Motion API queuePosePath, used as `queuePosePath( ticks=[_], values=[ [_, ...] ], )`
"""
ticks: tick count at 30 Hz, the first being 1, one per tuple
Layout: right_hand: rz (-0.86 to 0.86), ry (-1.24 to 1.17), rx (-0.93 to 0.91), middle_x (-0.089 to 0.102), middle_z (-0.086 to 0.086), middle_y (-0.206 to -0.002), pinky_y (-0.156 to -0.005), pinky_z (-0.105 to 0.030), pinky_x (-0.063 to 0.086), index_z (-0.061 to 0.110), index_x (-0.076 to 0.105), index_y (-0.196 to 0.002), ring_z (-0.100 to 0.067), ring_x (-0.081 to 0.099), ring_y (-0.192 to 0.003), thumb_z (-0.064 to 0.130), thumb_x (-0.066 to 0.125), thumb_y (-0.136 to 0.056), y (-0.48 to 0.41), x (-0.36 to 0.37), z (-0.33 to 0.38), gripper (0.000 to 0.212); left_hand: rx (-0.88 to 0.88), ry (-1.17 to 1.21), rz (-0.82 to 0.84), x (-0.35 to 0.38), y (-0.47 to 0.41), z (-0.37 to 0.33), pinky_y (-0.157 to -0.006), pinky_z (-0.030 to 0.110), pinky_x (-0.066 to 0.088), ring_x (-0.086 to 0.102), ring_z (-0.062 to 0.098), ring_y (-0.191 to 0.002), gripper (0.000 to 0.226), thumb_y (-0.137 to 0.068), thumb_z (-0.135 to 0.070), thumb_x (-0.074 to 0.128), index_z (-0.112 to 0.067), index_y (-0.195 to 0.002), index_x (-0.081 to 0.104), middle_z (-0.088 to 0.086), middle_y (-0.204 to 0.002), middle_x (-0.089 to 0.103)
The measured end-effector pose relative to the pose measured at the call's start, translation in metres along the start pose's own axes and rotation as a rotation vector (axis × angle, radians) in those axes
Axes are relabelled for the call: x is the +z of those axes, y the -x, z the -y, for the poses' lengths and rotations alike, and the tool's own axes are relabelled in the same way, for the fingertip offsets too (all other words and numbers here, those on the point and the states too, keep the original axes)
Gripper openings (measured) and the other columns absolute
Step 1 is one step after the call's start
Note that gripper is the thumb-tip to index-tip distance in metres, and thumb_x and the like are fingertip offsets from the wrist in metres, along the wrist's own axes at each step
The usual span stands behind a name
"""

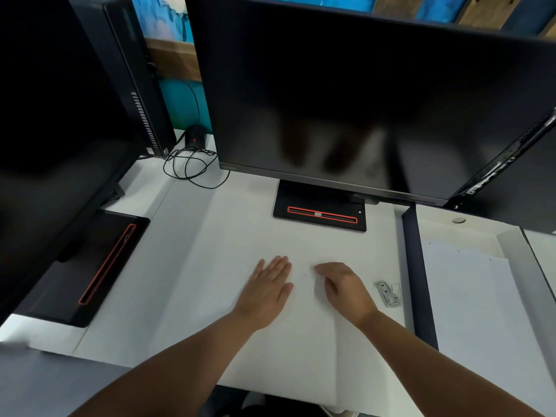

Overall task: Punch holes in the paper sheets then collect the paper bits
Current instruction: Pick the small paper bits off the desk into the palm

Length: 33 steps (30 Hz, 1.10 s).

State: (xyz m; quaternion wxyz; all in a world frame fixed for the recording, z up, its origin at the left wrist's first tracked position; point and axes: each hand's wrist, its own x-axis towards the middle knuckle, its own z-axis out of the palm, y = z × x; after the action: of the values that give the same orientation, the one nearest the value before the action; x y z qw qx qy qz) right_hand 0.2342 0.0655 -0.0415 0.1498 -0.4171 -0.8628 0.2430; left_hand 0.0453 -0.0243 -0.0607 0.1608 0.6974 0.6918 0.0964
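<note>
Left hand (266,293): lies flat, palm down, on the white desk (240,224), near the middle of the scene; its forearm comes in from the near left
Left fingers (279,266): straight and pressed together, pointing far, with the thumb lying a little apart on the right side
Right hand (344,288): just right of the left hand, apart from it, knuckles up; its forearm comes in from the near right
Right fingers (320,269): bent down and bunched, tips on the desk and pointing left toward the other hand; whether they pinch anything I cannot tell
Punch (388,293): small metal tool lying on the desk just right of the right hand, not touched by either hand
Sheets (469,296): white paper lying flat at the right, beyond a dark strip (418,281) that runs from near to far across the desk
Bits: too small to make out against the white desk
Monitor (361,100): large dark screen, far from the hands, on a black base (320,213) with a red-edged slot
Second monitor (45,115): dark screen at the left, its black base (90,266) also bearing a red line
Tower (135,70): black computer case standing at the far left, between the two screens
Cables (189,164): black loops lying on the desk at the foot of the tower
</note>
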Motion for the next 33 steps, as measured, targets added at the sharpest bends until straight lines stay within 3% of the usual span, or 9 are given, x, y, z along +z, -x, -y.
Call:
queuePosePath(
  ticks=[3, 5, 10, 16, 21, 24, 28, 30, 33],
  values=[
    [-0.016, 0.005, -0.074, 0.072, -0.004, -0.105, -0.092, -0.018, 0.041, 0.009, 0.071, -0.105, -0.022, 0.064, -0.1, -0.009, 0.057, -0.08, 0.004, 0.0, 0.005, 0.035, 0.046, 0.123, -0.098, -0.002, -0.001, -0.003, -0.115, 0.032, 0.018, 0.043, 0.019, -0.135, 0.057, -0.091, -0.029, 0.02, -0.01, -0.13, 0.057, 0.004, -0.139, 0.053],
    [-0.033, 0.0, -0.084, 0.073, -0.003, -0.1, -0.089, -0.022, 0.046, 0.009, 0.073, -0.101, -0.021, 0.065, -0.095, -0.007, 0.06, -0.08, 0.005, 0.003, 0.009, 0.029, 0.045, 0.187, -0.197, -0.001, -0.003, -0.006, -0.105, 0.035, 0.036, 0.061, 0.023, -0.115, 0.041, -0.087, -0.016, 0.036, -0.009, -0.109, 0.071, 0.004, -0.115, 0.07],
    [-0.042, -0.011, -0.056, 0.074, 0.0, -0.095, -0.085, -0.018, 0.041, 0.011, 0.074, -0.096, -0.019, 0.064, -0.09, -0.001, 0.063, -0.083, 0.005, 0.008, 0.017, 0.021, -0.023, 0.257, -0.3, -0.002, -0.01, -0.013, -0.083, 0.036, 0.054, 0.071, 0.022, -0.093, 0.021, -0.071, -0.003, 0.063, -0.011, -0.084, 0.077, 0.002, -0.089, 0.076],
    [-0.06, -0.035, -0.018, 0.072, 0.0, -0.088, -0.08, -0.017, 0.04, 0.009, 0.073, -0.088, -0.019, 0.061, -0.087, 0.002, 0.063, -0.084, 0.004, 0.009, 0.024, 0.013, -0.079, 0.314, -0.268, -0.008, -0.013, -0.017, -0.079, 0.031, 0.058, 0.069, 0.021, -0.095, 0.03, -0.085, -0.023, 0.047, -0.011, -0.084, 0.075, 0.002, -0.092, 0.075],
    [-0.08, -0.061, 0.02, 0.071, -0.002, -0.098, -0.085, -0.015, 0.037, 0.009, 0.07, -0.098, -0.02, 0.061, -0.094, 0.001, 0.06, -0.086, 0.009, 0.011, 0.021, 0.018, -0.012, 0.296, -0.253, -0.009, -0.006, -0.01, -0.111, 0.035, 0.034, 0.055, 0.021, -0.124, 0.041, -0.093, -0.031, 0.04, -0.008, -0.109, 0.071, 0.005, -0.12, 0.067],
    [-0.069, -0.083, 0.001, 0.068, -0.003, -0.106, -0.089, -0.011, 0.032, 0.01, 0.066, -0.108, -0.021, 0.059, -0.102, 0.008, 0.056, -0.09, 0.017, 0.008, 0.021, 0.021, -0.052, 0.192, -0.262, -0.016, 0.002, 0.0, -0.116, 0.041, 0.025, 0.039, 0.02, -0.137, 0.052, -0.095, -0.038, 0.029, -0.011, -0.126, 0.06, 0.005, -0.138, 0.054],
    [0.041, -0.11, 0.072, 0.052, 0.003, -0.134, -0.106, -0.018, 0.028, 0.019, 0.047, -0.136, -0.011, 0.042, -0.126, 0.053, 0.026, -0.092, 0.028, 0.014, 0.02, 0.059, -0.382, 0.015, -0.089, -0.023, 0.018, 0.015, -0.12, 0.038, -0.006, -0.008, 0.019, -0.148, 0.06, -0.101, -0.042, 0.014, -0.009, -0.151, 0.007, 0.006, -0.16, -0.001],
    [0.045, -0.104, 0.07, 0.047, 0.002, -0.138, -0.109, -0.021, 0.026, 0.019, 0.042, -0.14, -0.012, 0.038, -0.129, 0.055, 0.023, -0.091, 0.031, 0.017, 0.022, 0.063, -0.452, -0.05, 0.014, -0.021, 0.021, 0.016, -0.12, 0.04, -0.008, -0.013, 0.019, -0.147, 0.064, -0.1, -0.045, 0.008, -0.007, -0.151, -0.003, 0.008, -0.16, -0.008],
    [0.05, -0.089, 0.069, 0.042, 0.0, -0.142, -0.111, -0.022, 0.023, 0.018, 0.035, -0.143, -0.013, 0.034, -0.133, 0.055, 0.022, -0.091, 0.034, 0.018, 0.026, 0.066, -0.371, -0.07, 0.057, -0.018, 0.022, 0.008, -0.119, 0.04, -0.011, -0.014, 0.016, -0.146, 0.081, -0.087, -0.058, -0.016, -0.009, -0.15, -0.006, 0.005, -0.16, -0.01]
  ],
)
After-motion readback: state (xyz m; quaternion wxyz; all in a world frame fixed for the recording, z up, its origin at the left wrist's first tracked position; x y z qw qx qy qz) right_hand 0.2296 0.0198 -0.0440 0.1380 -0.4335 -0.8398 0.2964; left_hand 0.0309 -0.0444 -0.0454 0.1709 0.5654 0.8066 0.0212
